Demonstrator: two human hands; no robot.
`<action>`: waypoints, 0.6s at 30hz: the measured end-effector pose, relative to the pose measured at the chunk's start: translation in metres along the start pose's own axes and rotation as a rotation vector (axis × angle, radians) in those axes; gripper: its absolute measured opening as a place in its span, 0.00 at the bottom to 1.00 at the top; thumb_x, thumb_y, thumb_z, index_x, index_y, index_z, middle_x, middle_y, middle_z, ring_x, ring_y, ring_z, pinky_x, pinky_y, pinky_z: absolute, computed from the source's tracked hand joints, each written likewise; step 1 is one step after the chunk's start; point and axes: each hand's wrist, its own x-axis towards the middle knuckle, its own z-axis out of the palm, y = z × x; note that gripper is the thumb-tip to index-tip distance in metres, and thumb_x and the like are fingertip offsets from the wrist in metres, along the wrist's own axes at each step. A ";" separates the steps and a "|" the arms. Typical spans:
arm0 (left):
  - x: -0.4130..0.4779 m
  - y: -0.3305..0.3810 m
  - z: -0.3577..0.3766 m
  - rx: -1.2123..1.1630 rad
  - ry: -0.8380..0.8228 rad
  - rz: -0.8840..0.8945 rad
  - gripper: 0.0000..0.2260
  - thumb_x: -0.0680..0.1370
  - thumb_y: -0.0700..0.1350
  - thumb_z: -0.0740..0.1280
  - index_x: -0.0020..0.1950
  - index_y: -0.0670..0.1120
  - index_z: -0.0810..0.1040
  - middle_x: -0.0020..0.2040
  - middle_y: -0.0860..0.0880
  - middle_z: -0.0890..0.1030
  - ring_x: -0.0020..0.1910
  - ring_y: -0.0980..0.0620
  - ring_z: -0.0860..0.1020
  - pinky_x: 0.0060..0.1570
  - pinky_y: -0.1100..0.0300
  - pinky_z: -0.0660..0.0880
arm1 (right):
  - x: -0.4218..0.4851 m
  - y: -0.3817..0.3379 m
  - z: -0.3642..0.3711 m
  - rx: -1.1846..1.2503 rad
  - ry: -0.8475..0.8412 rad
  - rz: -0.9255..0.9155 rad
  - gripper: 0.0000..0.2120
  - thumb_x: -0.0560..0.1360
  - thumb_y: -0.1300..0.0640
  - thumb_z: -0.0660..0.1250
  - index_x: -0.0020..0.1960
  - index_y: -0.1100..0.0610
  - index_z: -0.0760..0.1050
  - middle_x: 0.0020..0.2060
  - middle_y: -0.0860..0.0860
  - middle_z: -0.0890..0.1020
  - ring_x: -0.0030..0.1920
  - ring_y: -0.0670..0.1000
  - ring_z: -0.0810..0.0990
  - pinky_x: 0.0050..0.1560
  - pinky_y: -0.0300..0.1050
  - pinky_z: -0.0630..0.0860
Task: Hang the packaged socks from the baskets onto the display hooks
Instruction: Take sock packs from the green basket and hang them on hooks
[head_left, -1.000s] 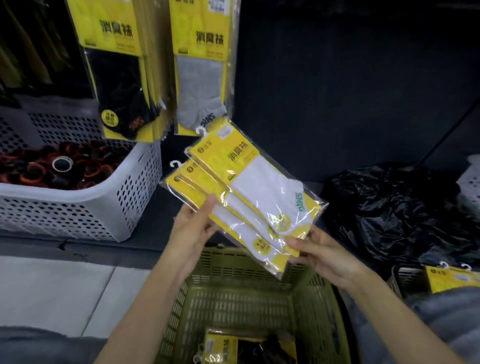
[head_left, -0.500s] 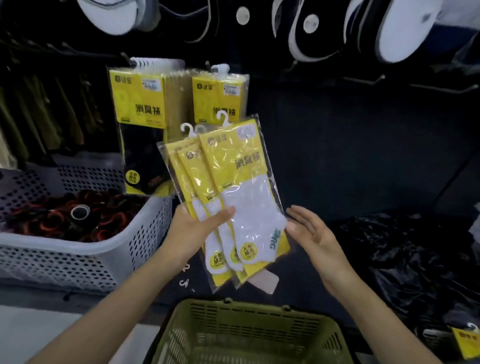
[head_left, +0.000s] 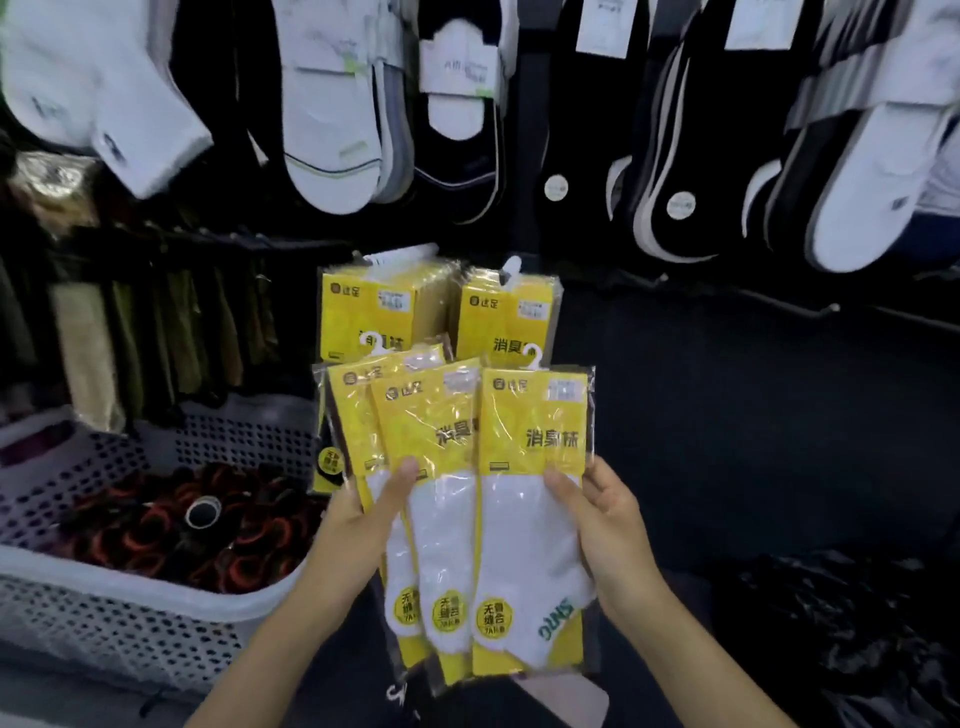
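Observation:
Three yellow packs of white socks (head_left: 457, 499) are fanned out upright in front of me, each with a small white hanger hook on top. My left hand (head_left: 363, 514) grips the two left packs, thumb across their fronts. The rightmost pack (head_left: 530, 525) is held by my right hand (head_left: 597, 519), thumb on its front. Behind them, two bunches of the same yellow packs (head_left: 436, 312) hang on the display hooks. A bare hook (head_left: 800, 306) sticks out of the dark panel to the right.
A white perforated basket (head_left: 104, 597) of red and black rings stands at the left. Loose white and black socks (head_left: 467, 104) hang in a row above. A black plastic bag (head_left: 841, 634) lies at the lower right. Brown items hang at the far left.
The view tilted up and the green basket dropped out of sight. The packs rose upright toward the hanging yellow packs. My right hand, apart before, now holds the rightmost pack.

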 end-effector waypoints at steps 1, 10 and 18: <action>0.002 0.004 -0.006 -0.007 0.024 0.034 0.19 0.72 0.59 0.64 0.52 0.47 0.81 0.49 0.51 0.85 0.48 0.54 0.83 0.47 0.61 0.77 | 0.004 -0.002 0.001 -0.010 0.018 -0.012 0.06 0.76 0.57 0.66 0.51 0.55 0.78 0.47 0.54 0.86 0.49 0.56 0.84 0.51 0.52 0.81; 0.010 0.024 -0.035 0.015 0.180 0.233 0.27 0.79 0.42 0.62 0.18 0.53 0.74 0.17 0.57 0.68 0.17 0.65 0.67 0.22 0.77 0.64 | 0.053 -0.038 0.015 -0.133 0.062 -0.144 0.06 0.79 0.54 0.63 0.51 0.54 0.78 0.45 0.49 0.86 0.47 0.50 0.85 0.48 0.47 0.80; 0.018 0.018 -0.048 0.019 0.200 0.266 0.17 0.76 0.47 0.64 0.31 0.40 0.66 0.19 0.54 0.66 0.19 0.63 0.68 0.25 0.75 0.65 | 0.101 -0.023 0.040 -0.119 0.135 -0.039 0.06 0.78 0.55 0.65 0.49 0.56 0.79 0.45 0.52 0.86 0.46 0.52 0.85 0.48 0.49 0.81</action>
